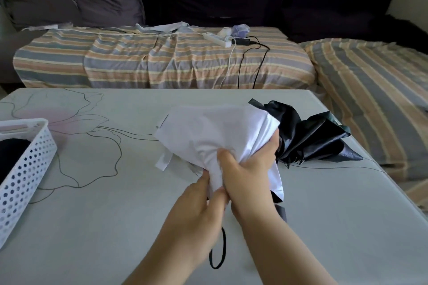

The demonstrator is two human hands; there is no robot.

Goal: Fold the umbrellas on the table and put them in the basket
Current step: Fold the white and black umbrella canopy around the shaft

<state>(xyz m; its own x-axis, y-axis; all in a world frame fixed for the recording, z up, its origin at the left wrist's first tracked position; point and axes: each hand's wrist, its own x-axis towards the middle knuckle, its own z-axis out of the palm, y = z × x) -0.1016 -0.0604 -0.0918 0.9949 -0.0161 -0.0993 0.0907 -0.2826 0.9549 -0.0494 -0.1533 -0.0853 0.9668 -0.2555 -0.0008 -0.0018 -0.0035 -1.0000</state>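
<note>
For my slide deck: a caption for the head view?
Both hands gather a white umbrella beside a black umbrella.

Umbrellas on the table: two, a white fabric umbrella (215, 132) with a dark lining near the middle, and a black crumpled fabric umbrella (310, 136) toward the right edge.
Baskets: one, a white perforated plastic basket (25, 169) at the left edge.
Things inside the basket: one dark shape, too hidden to identify.
Hands: two, a left hand (196, 210) and a right hand (247, 173).
Wrist straps: one black cord loop (218, 252).
Tables: one pale table with a line-drawn flower (92, 227).
</note>
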